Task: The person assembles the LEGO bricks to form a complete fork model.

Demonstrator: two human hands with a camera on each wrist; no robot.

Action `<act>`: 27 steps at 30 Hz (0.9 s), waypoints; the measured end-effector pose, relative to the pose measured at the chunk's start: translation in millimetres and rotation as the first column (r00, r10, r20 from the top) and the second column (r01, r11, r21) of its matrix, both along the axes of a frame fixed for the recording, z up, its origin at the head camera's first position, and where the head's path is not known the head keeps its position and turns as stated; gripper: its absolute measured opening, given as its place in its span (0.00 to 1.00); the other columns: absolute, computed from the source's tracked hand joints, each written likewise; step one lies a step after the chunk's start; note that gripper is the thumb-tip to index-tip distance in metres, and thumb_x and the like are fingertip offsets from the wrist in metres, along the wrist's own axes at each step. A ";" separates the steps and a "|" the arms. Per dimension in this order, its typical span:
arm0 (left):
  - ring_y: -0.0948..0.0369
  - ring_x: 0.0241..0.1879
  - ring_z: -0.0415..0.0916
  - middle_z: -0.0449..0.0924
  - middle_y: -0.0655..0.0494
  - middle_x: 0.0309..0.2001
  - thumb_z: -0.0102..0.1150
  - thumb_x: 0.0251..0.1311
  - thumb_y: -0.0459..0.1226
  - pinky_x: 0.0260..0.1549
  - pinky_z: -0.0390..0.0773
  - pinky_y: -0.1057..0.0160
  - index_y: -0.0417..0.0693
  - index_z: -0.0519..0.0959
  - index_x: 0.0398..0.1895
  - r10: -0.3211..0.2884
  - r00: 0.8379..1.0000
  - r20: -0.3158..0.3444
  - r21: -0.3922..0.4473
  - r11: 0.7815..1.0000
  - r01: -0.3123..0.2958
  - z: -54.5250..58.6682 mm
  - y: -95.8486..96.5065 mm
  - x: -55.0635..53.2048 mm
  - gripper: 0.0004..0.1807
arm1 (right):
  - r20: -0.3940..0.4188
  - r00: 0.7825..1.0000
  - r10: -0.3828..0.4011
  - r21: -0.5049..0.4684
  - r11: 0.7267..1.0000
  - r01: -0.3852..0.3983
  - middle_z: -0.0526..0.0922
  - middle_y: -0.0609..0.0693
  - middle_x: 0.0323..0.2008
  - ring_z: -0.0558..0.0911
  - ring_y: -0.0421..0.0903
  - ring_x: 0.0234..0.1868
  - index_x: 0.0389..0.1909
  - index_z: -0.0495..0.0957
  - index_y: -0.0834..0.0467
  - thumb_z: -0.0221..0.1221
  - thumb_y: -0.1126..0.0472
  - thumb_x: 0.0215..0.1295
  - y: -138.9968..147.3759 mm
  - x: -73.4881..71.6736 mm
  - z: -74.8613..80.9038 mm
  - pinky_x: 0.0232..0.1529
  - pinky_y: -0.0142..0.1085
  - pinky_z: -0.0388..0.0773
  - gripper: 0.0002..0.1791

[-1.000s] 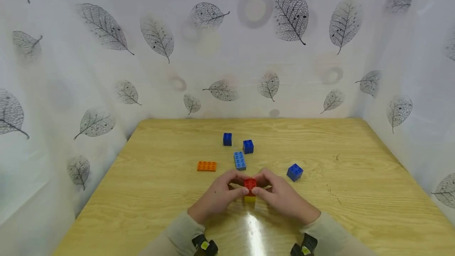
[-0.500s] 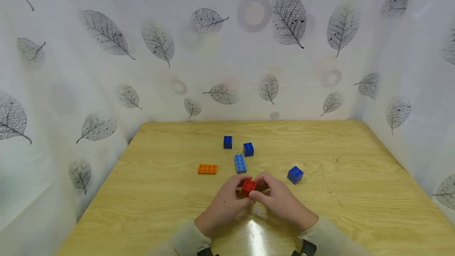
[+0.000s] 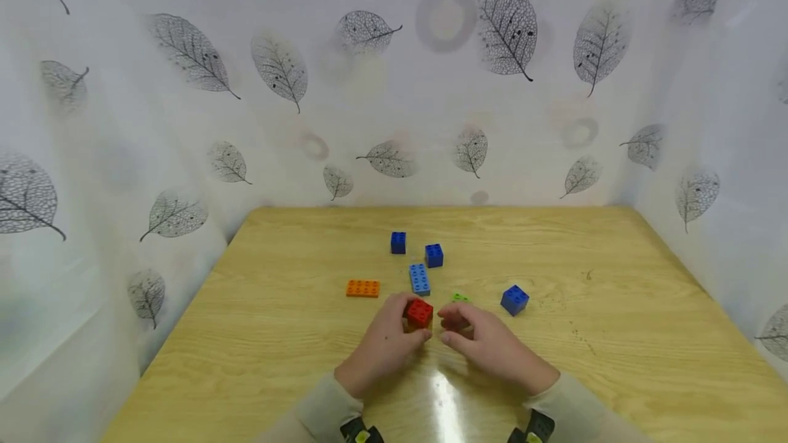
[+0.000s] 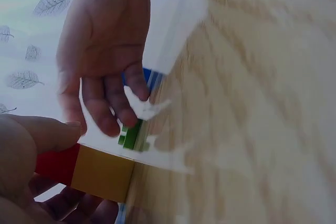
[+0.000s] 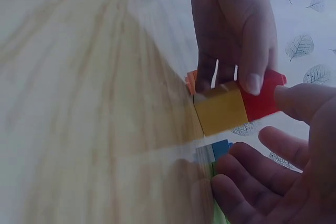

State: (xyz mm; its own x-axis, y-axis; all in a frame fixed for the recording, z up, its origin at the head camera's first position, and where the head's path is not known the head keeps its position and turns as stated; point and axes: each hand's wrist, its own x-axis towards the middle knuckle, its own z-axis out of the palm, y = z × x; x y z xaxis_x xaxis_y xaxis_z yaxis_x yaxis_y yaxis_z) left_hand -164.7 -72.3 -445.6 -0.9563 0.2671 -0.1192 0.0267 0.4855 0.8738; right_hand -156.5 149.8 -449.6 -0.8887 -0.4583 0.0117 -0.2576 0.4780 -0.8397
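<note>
My left hand (image 3: 388, 344) holds a red toy brick (image 3: 420, 313) between thumb and fingers. Under the red one sits a yellow brick (image 5: 220, 109), joined to it and near the tabletop; whether it touches the wood is hard to tell. To the right, my right hand (image 3: 495, 347) is apart from the stack, its fingers loosely bent around nothing. Just beyond the right fingers lies a green brick (image 3: 460, 298), mostly hidden behind them in the head view.
On the wooden table (image 3: 277, 361), a light blue brick (image 3: 420, 279) and an orange flat brick (image 3: 362, 288) lie beyond the left hand. Two dark blue bricks (image 3: 398, 243) stand further back. Another blue brick (image 3: 514, 300) is at the right. A leaf-patterned curtain (image 3: 308, 122) surrounds the table.
My right hand has let go of the stack, which my left hand now holds alone, slightly further left and tilted. The green brick has come into sight beyond the right fingers.
</note>
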 end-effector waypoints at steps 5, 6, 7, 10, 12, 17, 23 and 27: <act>0.56 0.53 0.74 0.74 0.55 0.55 0.70 0.61 0.41 0.54 0.76 0.48 0.48 0.71 0.64 0.037 0.999 0.009 -0.039 0.999 -0.037 2.1 -17.1 -4.1 0.29 | -0.016 1.000 0.012 0.030 0.999 -0.012 0.83 0.48 0.53 0.80 0.45 0.53 0.65 0.74 0.58 0.59 0.55 0.75 5.1 0.0 -1.2 0.50 0.38 0.79 0.22; 0.56 0.53 0.73 0.74 0.54 0.55 0.70 0.61 0.41 0.54 0.76 0.48 0.48 0.71 0.65 0.041 0.999 0.004 -0.039 0.998 -0.040 1.7 -21.6 -5.3 0.30 | -0.022 1.000 0.016 0.034 0.999 -0.015 0.83 0.48 0.54 0.81 0.45 0.53 0.65 0.74 0.58 0.59 0.56 0.74 5.8 -0.2 -1.5 0.50 0.37 0.79 0.22; 0.55 0.53 0.73 0.74 0.53 0.56 0.70 0.61 0.41 0.54 0.76 0.48 0.47 0.70 0.65 0.047 0.999 -0.007 -0.043 0.998 -0.047 0.7 -26.3 -6.3 0.30 | -0.026 0.999 0.020 0.035 0.999 -0.019 0.83 0.48 0.54 0.81 0.45 0.53 0.65 0.74 0.58 0.59 0.56 0.74 6.2 -0.5 -1.6 0.50 0.37 0.79 0.22; 0.54 0.52 0.73 0.73 0.50 0.58 0.69 0.62 0.40 0.53 0.76 0.48 0.45 0.69 0.67 0.071 0.997 -0.033 -0.049 0.996 -0.073 -1.2 -41.6 -8.2 0.31 | -0.032 0.999 0.034 0.037 0.999 -0.033 0.82 0.48 0.54 0.80 0.45 0.53 0.65 0.74 0.58 0.59 0.56 0.74 7.0 -1.3 -2.6 0.50 0.36 0.79 0.22; 0.53 0.53 0.73 0.72 0.48 0.59 0.68 0.63 0.40 0.53 0.76 0.49 0.44 0.68 0.68 0.097 0.994 -0.047 -0.066 0.993 -0.100 -2.2 -52.6 -9.4 0.32 | -0.029 0.999 0.042 0.034 0.999 -0.041 0.82 0.49 0.55 0.80 0.46 0.54 0.65 0.74 0.58 0.59 0.57 0.74 7.4 -1.4 -3.3 0.50 0.36 0.79 0.22; 0.51 0.55 0.74 0.71 0.45 0.62 0.67 0.64 0.40 0.54 0.76 0.48 0.41 0.66 0.69 0.181 0.981 -0.066 -0.083 0.979 -0.186 -3.0 -81.4 -13.9 0.33 | -0.020 0.998 0.054 0.022 0.998 -0.054 0.82 0.50 0.56 0.80 0.47 0.55 0.66 0.74 0.59 0.58 0.58 0.75 8.0 -1.0 -4.7 0.50 0.37 0.80 0.22; 0.49 0.55 0.74 0.70 0.42 0.61 0.65 0.66 0.38 0.54 0.75 0.47 0.38 0.65 0.69 0.252 0.965 -0.076 -0.074 0.963 -0.258 -0.4 -114.8 -22.7 0.32 | -0.017 0.999 0.049 0.023 0.999 -0.048 0.82 0.49 0.56 0.80 0.47 0.55 0.65 0.74 0.58 0.58 0.57 0.75 8.0 -0.4 -4.8 0.51 0.37 0.79 0.21; 0.46 0.57 0.72 0.69 0.40 0.62 0.63 0.67 0.39 0.55 0.74 0.45 0.38 0.63 0.69 0.277 0.958 -0.079 -0.091 0.955 -0.283 1.4 -133.6 -31.7 0.32 | -0.017 0.999 0.045 0.022 0.999 -0.045 0.82 0.49 0.56 0.80 0.47 0.55 0.65 0.75 0.59 0.58 0.57 0.75 8.0 0.4 -3.5 0.51 0.37 0.79 0.21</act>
